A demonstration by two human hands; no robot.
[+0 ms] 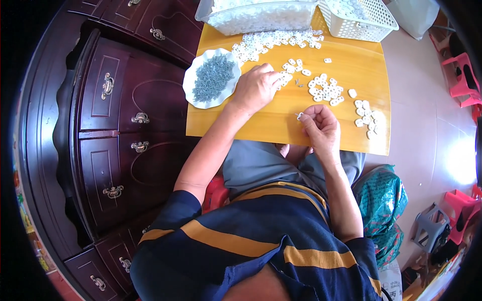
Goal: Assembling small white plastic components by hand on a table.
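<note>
My right hand (324, 128), near the front edge of the table, pinches a small white plastic piece (299, 116) with a thin metal pin sticking out. Farther up and to the left, my left hand (257, 88) reaches over the table. Its fingers are bent together at a small cluster of white two-holed plastic pieces (285, 79); whether one is between the fingertips is hidden. Beside that hand stands a white scalloped dish (189, 85) heaped with small grey metal screws or pins (213, 78). A few loose metal pins (298, 83) lie right of my left fingertips.
More white pieces lie in a middle pile (325, 91), a right-hand group (366, 118) and a long spread (273, 42) at the back. Behind are a clear bin (261, 22) and a white perforated basket (361, 31). A dark wooden cabinet (135, 100) borders the table's left.
</note>
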